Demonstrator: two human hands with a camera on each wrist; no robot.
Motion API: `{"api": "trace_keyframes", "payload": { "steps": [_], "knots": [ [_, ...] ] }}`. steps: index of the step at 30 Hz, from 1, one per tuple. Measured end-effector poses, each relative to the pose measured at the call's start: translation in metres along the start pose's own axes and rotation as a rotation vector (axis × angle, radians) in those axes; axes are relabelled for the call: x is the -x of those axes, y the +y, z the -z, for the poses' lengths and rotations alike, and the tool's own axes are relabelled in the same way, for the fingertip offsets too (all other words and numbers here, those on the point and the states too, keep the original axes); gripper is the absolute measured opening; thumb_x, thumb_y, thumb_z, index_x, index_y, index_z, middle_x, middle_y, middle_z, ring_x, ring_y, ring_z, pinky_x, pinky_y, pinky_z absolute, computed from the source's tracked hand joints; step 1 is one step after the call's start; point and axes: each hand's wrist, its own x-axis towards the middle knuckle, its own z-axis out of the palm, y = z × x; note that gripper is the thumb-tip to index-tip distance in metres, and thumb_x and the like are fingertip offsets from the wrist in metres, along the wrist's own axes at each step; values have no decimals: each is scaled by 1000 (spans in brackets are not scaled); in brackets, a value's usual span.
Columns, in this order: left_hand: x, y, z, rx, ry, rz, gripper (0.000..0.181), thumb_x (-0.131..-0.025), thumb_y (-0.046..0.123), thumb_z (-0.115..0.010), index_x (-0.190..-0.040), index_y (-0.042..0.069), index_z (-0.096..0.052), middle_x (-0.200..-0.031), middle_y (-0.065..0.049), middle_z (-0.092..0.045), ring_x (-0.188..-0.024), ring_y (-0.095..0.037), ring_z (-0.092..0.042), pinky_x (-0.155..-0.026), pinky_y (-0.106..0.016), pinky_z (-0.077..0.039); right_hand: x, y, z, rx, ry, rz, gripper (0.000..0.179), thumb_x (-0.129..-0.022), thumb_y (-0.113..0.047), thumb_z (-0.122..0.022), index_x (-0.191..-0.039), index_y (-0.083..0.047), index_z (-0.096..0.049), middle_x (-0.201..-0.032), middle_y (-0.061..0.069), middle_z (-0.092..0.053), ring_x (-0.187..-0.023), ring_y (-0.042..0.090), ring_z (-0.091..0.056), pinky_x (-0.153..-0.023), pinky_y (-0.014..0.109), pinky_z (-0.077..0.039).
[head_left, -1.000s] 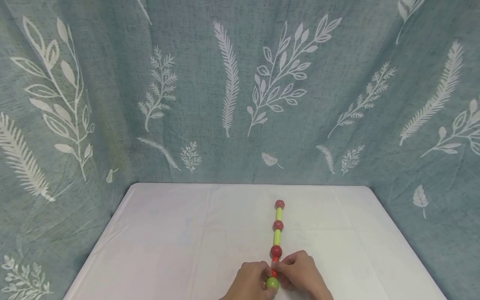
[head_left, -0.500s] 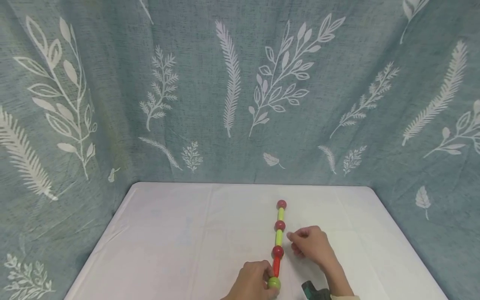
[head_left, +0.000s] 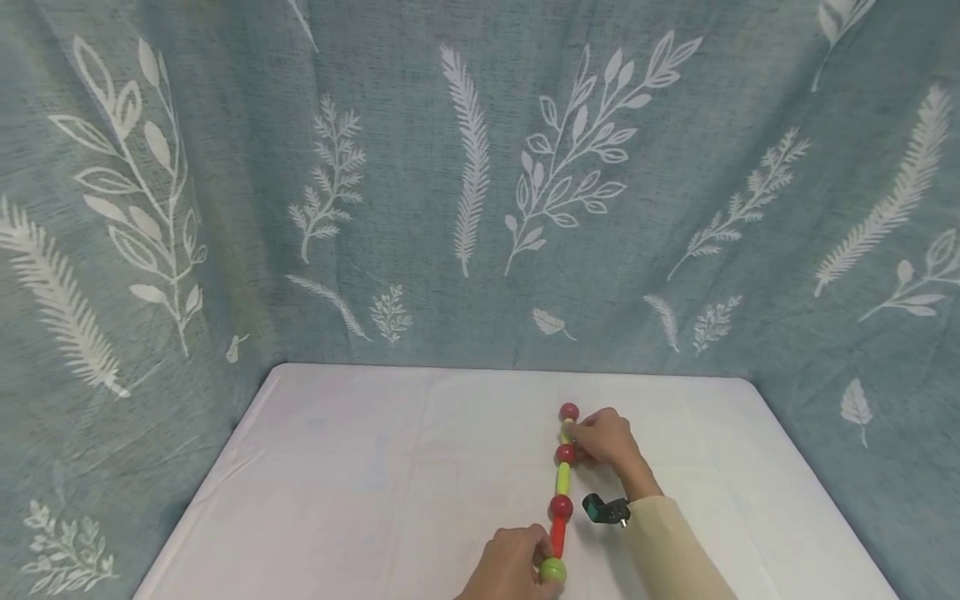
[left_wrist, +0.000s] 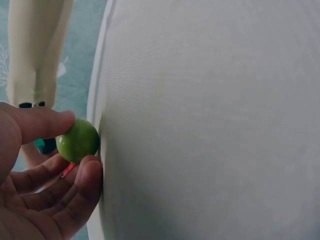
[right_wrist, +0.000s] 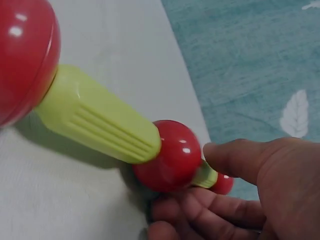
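Note:
A straight chain of toy balls and rods lies on the table, running away from me. At its near end my left hand (head_left: 510,562) pinches the green ball (left_wrist: 77,140) between thumb and fingers. A red rod (head_left: 558,537) joins that ball to the first red ball (head_left: 561,507). Beyond come a ribbed yellow-green rod (head_left: 562,479), the middle red ball (head_left: 565,453), a second yellow-green rod (right_wrist: 206,176) and the far red ball (head_left: 569,412). From the right, my right hand (head_left: 606,437) holds the second yellow-green rod, thumb above and curled fingers below, partly covering it.
A white cloth covers the table (head_left: 360,467). Behind it and at both sides hangs a blue-green curtain (head_left: 420,208) with white leaf prints. A small dark device (head_left: 606,510) sits at my right wrist, by the beige sleeve (head_left: 671,546).
My right hand has left the red rod near the green ball and moved forward along the chain to the far yellow-green rod. My left hand stays on the green ball.

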Motion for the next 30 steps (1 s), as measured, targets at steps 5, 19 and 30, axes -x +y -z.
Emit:
{"api": "trace_keyframes", "payload": {
  "steps": [5,19,30],
  "knots": [
    [0,-6,0,-1,8,-11,22,-85,8,-92,-95,8,-72,-76,3,-65,-69,-16,-57,-74,-32,-58,-6,-3,-8,-46,-6,-15,31,-100,-31,-76,-88,-2,-76,-74,9,-73,-64,20,-65,-59,27,-54],
    [20,-18,24,25,68,122,23,-87,4,-89,-100,3,-70,-84,-7,-65,-77,-27,-58,-83,-52,-62,-14,-42,-46,-70,-77,48,34,-98,-31,-76,-75,-7,-72,-67,6,-67,-60,18,-60,-56,27,-49],
    [23,-31,35,14,95,73,23,-87,7,-89,-99,5,-70,-85,-4,-67,-77,-23,-57,-76,-42,-59,-19,-56,-70,-38,-52,75,29,-97,-33,-80,-90,-4,-80,-73,6,-73,-66,19,-66,-59,28,-53]
  ]
}}
